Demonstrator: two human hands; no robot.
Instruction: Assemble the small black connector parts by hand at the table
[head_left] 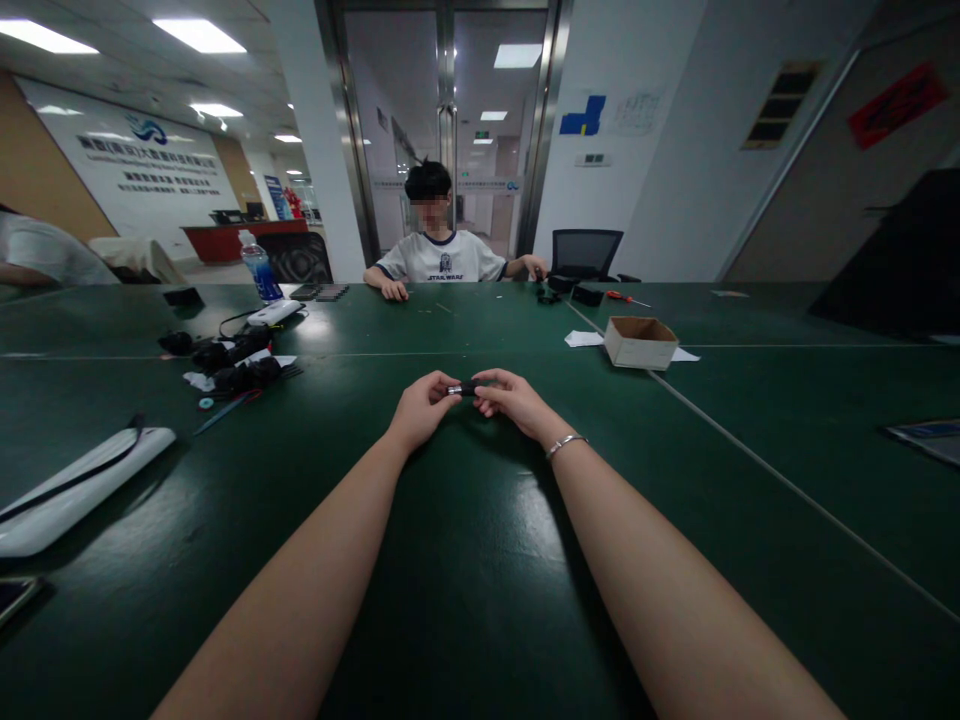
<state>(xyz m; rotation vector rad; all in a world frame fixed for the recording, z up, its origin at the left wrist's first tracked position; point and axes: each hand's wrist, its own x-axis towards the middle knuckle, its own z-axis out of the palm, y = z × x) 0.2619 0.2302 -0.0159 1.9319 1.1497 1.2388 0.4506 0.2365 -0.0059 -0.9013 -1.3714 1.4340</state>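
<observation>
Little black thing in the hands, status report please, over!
Left hand and right hand both pinch small black part. Held over green table. Cardboard box beyond, apart.

Dark green table (pixel 480 600), brown box (pixel 640 342)

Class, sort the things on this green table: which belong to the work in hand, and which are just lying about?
In hand: small black part, pinched between left hand and right hand.
Lying about: cardboard box, water bottle, red screwdriver, white case, pile of black parts.
</observation>
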